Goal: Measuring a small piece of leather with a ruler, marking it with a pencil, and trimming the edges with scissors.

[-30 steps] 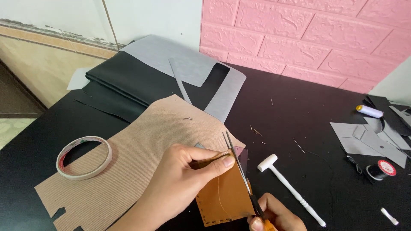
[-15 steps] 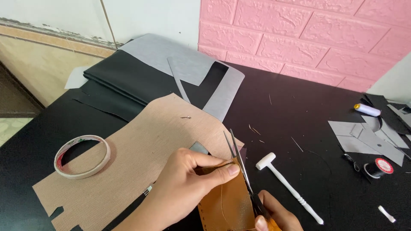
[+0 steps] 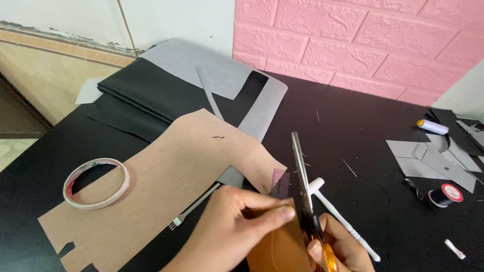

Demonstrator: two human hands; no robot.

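My left hand (image 3: 237, 221) pinches the top edge of a small tan leather piece (image 3: 277, 249) near the bottom of the head view. My right hand (image 3: 343, 249) grips orange-handled scissors (image 3: 304, 186), blades pointing away from me and nearly closed, right beside the leather's upper right corner. A thin thread runs down across the leather. A small translucent ruler (image 3: 280, 182) lies just above the leather, partly behind my fingers.
A large brown paper pattern (image 3: 166, 176) lies on the black table with a tape roll (image 3: 96, 183) at left. A pronged metal chisel (image 3: 194, 207), white mallet (image 3: 343, 219), grey cut pieces (image 3: 433, 161), thread spool (image 3: 444, 194) and folded black-and-grey material (image 3: 201, 85) surround them.
The view moved closer and lower. My left hand raised the leather piece and pinched its edge, the scissors tilted more upright beside it, and the pronged chisel came into sight.
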